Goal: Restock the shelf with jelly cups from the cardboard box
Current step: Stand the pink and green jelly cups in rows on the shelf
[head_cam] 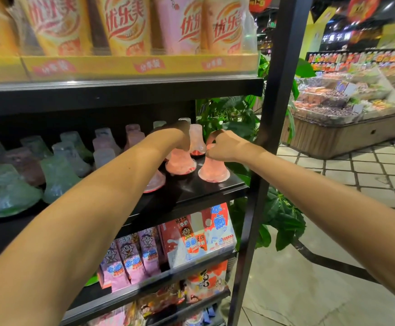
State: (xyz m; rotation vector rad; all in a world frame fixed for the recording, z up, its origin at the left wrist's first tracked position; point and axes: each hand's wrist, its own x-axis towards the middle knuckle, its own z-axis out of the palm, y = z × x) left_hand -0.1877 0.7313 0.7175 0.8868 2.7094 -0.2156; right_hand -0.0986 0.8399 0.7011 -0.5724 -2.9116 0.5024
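Both hands on upturned pink plastic jelly cups – right hand grips one nr black shelf edge, left hand grips another; clear cup behind, black upright post just right.

Both arms are bare along all of their visible length, with no sleeve, cuff or glove on either. The left hand and the right hand carry no watch, bracelet or band at the wrist. The fingers are uncovered too, and no ring can be made out on them, though they are small and slightly blurred
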